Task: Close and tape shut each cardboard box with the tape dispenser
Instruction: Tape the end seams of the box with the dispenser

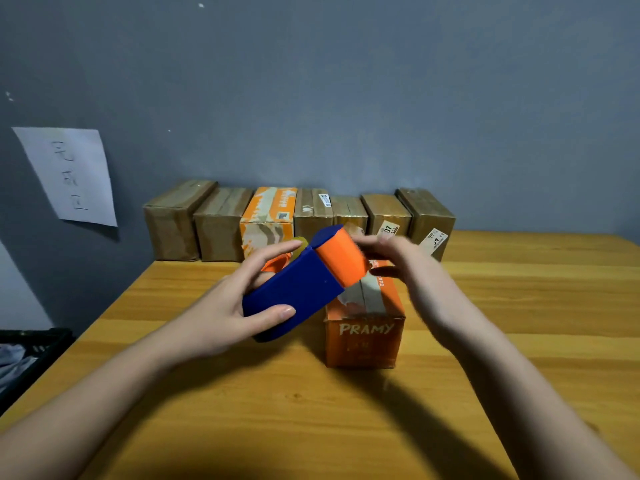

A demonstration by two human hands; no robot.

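— Orange cardboard box printed "PRAMY" stands on the yellow wooden table, at about five o'clock from the blue-and-orange plastic tape dispenser. Its flaps look closed; a pale strip runs along the top seam.

— Who holds the dispenser?

— The left hand grips its blue body, thumb on top, above the table. The right hand is blurred at the orange end; whether it pinches anything, I cannot tell.

— And the rest?

— Seven boxes in a row at twelve o'clock against the grey wall look shut. I judge this box nearly finished.
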